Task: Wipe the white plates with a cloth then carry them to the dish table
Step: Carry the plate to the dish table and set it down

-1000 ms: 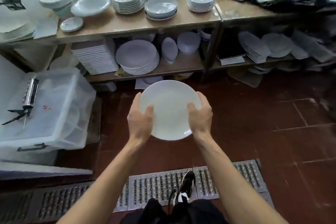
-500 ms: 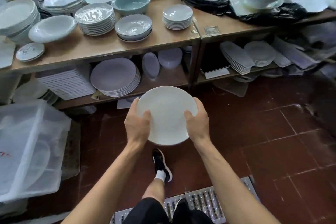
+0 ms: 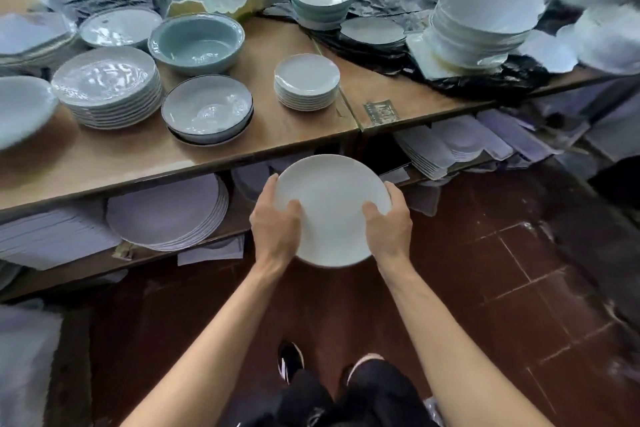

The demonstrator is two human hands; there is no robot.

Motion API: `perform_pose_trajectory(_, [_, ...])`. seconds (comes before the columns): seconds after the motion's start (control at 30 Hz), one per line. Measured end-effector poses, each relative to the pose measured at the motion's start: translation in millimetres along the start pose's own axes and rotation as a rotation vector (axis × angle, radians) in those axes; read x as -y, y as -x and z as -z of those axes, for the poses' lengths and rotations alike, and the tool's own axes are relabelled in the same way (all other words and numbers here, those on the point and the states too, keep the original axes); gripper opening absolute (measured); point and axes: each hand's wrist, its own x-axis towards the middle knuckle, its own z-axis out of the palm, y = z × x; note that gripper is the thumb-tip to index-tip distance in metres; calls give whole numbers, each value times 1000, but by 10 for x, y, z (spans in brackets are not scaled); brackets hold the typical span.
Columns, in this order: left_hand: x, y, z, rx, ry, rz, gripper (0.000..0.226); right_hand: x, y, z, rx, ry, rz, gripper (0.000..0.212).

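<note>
I hold one round white plate point(image 3: 330, 208) in front of me at waist height, tilted toward me, just short of the wooden dish table point(image 3: 298, 128). My left hand point(image 3: 275, 222) grips its left rim with the thumb on the face. My right hand point(image 3: 389, 224) grips the right rim the same way. A small stack of white plates point(image 3: 306, 81) sits on the tabletop straight beyond the held plate. No cloth is in view.
The tabletop holds a stack of glossy plates point(image 3: 107, 87), a grey bowl stack point(image 3: 207, 111), a teal bowl point(image 3: 195, 43) and white bowl stacks point(image 3: 483, 22). The lower shelf carries large plates point(image 3: 169, 211). Red tiled floor point(image 3: 502, 270) lies to the right.
I have walked closer to the table, which now fills the upper view. The plate stays in both hands. The plastic bin and floor grate have dropped out of sight.
</note>
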Motion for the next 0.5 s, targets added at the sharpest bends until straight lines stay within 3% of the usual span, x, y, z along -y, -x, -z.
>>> perform_pose_trajectory(0.13, [-95,-496,-175,-11,-39,-1,60,150,-454,-191,10,-36,-33,36])
perform_pose_trajectory(0.37, [-277,-1355,-689,-48,-63,49,64,260,-1481,-514,65,-89,-70,45])
perform_pose_trajectory(0.5, [-480,-1858,-1000,-70,-85,48,65,401,-2156,-663,125,-125,-84,40])
